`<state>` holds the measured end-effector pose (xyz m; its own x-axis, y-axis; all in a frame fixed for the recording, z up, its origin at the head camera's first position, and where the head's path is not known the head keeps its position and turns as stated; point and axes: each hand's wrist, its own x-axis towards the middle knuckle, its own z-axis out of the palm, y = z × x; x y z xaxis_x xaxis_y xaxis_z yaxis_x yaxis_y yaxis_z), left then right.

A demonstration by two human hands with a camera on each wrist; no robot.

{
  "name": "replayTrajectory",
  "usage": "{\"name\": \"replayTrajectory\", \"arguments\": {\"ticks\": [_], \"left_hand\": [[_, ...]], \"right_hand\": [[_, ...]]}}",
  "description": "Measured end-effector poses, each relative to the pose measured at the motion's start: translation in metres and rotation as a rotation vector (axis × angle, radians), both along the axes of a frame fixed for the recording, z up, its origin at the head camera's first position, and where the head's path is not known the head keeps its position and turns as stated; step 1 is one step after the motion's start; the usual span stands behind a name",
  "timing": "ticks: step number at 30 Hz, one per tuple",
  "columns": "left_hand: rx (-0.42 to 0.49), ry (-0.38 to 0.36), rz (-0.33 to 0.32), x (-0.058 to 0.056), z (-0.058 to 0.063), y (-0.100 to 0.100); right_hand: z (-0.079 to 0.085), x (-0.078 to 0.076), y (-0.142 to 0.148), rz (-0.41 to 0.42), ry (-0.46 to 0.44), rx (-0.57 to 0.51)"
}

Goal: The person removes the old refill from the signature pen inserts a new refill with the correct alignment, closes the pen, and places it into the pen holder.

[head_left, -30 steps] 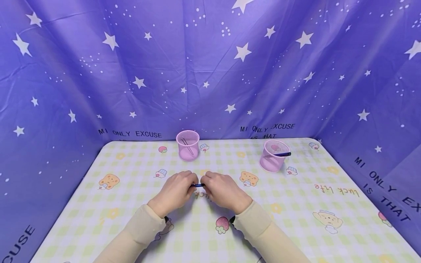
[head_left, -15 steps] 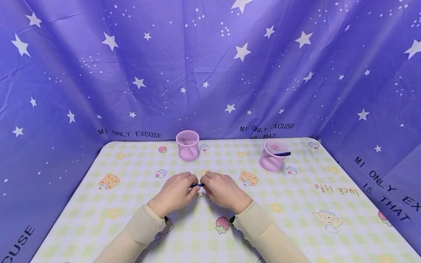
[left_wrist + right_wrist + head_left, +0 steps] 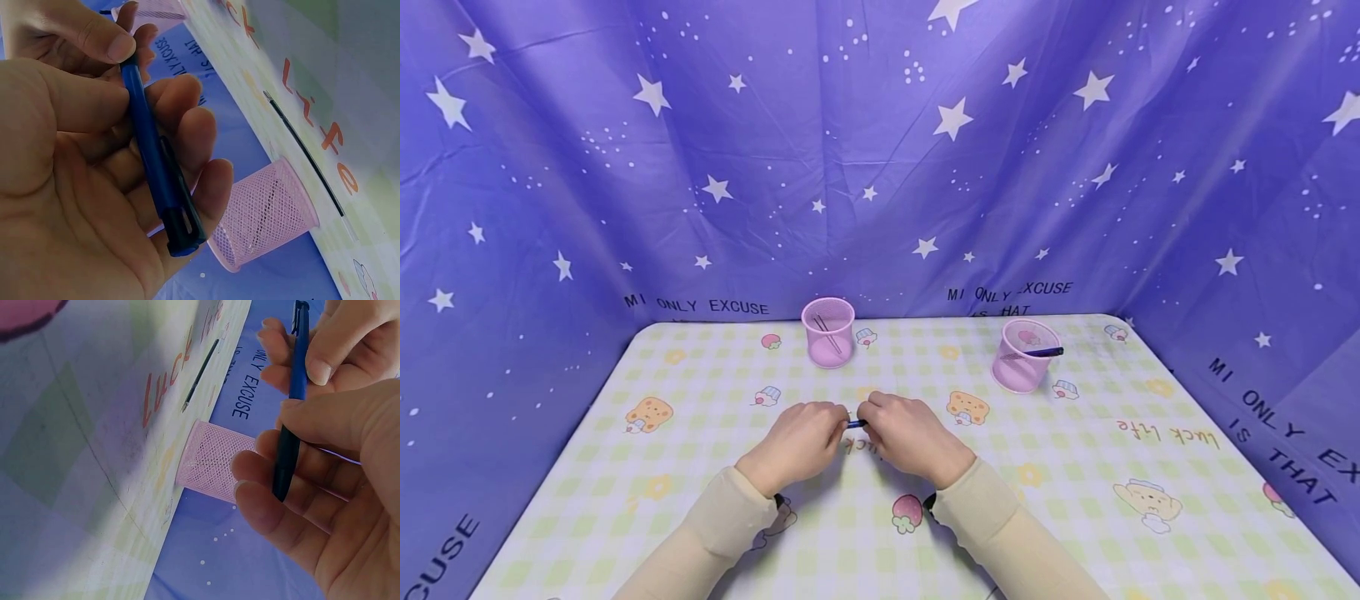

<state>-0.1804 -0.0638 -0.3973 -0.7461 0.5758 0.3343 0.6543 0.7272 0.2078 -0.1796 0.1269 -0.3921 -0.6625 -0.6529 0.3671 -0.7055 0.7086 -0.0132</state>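
Note:
Both hands hold one blue pen (image 3: 856,423) above the middle of the table. The left hand (image 3: 801,437) pinches its blue barrel (image 3: 145,128) between thumb and fingers, at the end with the clip. On the dark grip section (image 3: 288,453) the thumb and fingers of the right hand (image 3: 916,432) close. The pen's tip points toward the right palm side. Beyond the hands a dark pen refill (image 3: 306,150) lies on the tablecloth; in the head view the hands hide it.
A pink mesh cup (image 3: 842,354) with thin dark sticks like refills stands at the back, left of centre. Another pink mesh cup (image 3: 1011,379) stands back right, a dark pen (image 3: 1045,352) leaning over its rim. A purple star-patterned curtain (image 3: 880,150) surrounds the checked table.
The left thumb has come away from the pen and returned to it, and the left fingers have shifted their hold. The right hand has stayed almost still.

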Motion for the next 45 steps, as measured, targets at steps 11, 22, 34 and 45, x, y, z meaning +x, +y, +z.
{"name": "replayTrajectory", "arguments": {"ticks": [11, 22, 34, 45], "left_hand": [[0.052, 0.023, -0.014, -0.0012, 0.0008, -0.0002], [0.080, 0.050, -0.015, 0.0003, 0.0033, -0.0001], [0.122, 0.079, 0.022, 0.0002, 0.0034, 0.0009], [0.070, -0.042, 0.057, 0.0004, 0.0033, -0.0002]], "right_hand": [[-0.0007, 0.0001, 0.0007, -0.003, -0.001, -0.001], [-0.0010, -0.0004, 0.0004, 0.004, -0.003, -0.001], [0.0017, 0.0013, -0.0003, -0.001, -0.015, 0.005], [0.0012, 0.0005, 0.0013, -0.014, 0.004, 0.014]]}}
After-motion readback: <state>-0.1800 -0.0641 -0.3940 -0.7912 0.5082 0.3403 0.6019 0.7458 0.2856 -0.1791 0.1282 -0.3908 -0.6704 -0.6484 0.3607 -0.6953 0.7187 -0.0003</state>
